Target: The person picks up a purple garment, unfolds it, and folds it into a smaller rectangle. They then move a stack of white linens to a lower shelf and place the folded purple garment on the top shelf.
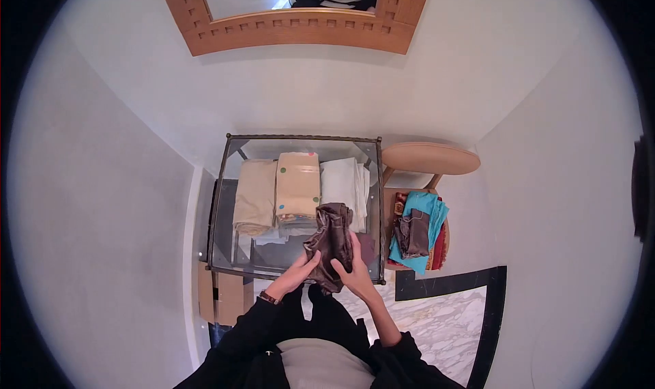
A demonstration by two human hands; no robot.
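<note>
A dark brown, shiny folded cloth (332, 242) is held up over the front edge of a glass-topped table (259, 269). My left hand (297, 276) grips its left side, and my right hand (355, 271) grips its right side, thumb in front. Behind it on the glass lie three folded piles side by side: a beige cloth (255, 194) at the left, a peach cloth with coloured dots (297, 184) in the middle, and white cloths (339, 179) at the right. The brown cloth overlaps the near edges of the middle and right piles.
Right of the table stands a chair (431, 158) bearing a turquoise cloth (424, 203), another dark brown folded cloth (412, 234) and a red patterned cloth (441, 247). A cardboard box (232, 299) sits below the table's left front. A wood-framed mirror (300, 31) hangs on the wall.
</note>
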